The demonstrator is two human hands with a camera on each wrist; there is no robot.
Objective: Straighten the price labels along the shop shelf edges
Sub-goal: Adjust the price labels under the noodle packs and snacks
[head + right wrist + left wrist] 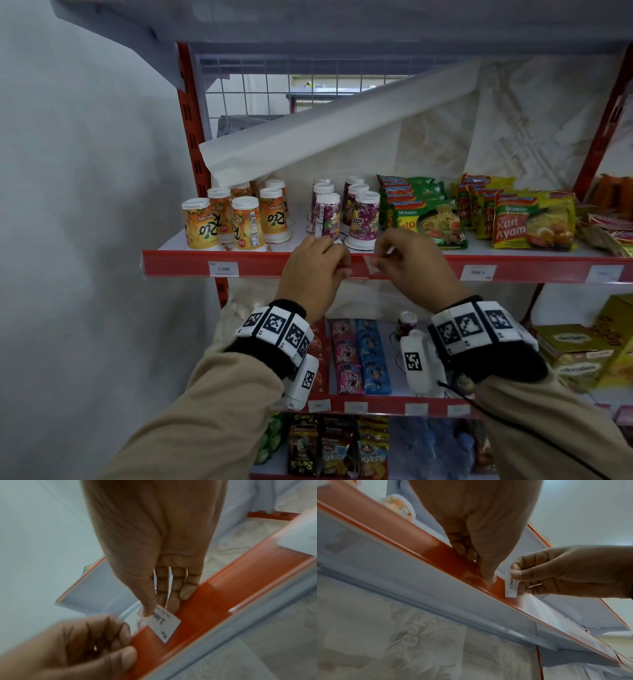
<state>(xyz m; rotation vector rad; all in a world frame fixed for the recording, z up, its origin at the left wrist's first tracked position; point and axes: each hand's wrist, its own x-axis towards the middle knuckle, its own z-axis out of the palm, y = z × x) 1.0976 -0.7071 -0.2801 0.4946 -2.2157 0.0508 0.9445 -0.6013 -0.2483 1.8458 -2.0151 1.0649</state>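
While our left hand (313, 265) pinches the red label strip (412, 543) on the shelf edge, thumb and fingers curled on it, our right hand (407, 262) pinches a white price label (162, 623) between thumb and fingers, tilted, its lower end touching that strip just right of the left hand.

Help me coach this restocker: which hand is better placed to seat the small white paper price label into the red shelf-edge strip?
The right hand, probably. It already pinches the small white paper price label, tilted over the red shelf-edge strip. The left hand only grips the strip beside it, likely steadying it.
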